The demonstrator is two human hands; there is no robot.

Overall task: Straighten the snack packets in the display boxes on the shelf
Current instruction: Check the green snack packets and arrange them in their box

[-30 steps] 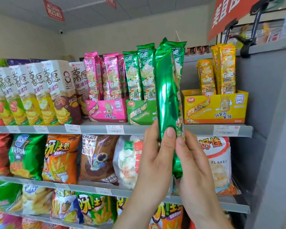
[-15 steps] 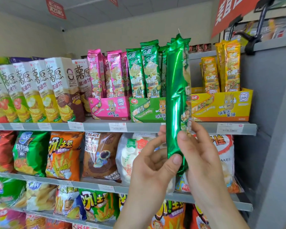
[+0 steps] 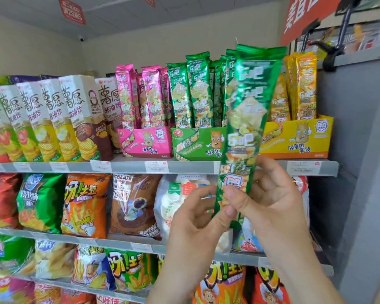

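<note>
Now the green packet (image 3: 248, 119) has turned its front to us. Both the left hand (image 3: 195, 218) and right hand (image 3: 274, 205) pinch its bottom end, holding it upright in front of the green box (image 3: 193, 143) on the shelf (image 3: 127, 166).

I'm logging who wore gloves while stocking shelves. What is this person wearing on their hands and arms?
Nothing that shows. The left hand and right hand are bare, without gloves, and both forearms are bare to the picture's bottom edge: no sleeves, watch or bracelet in view. The visible nails are short and unpainted.
</note>
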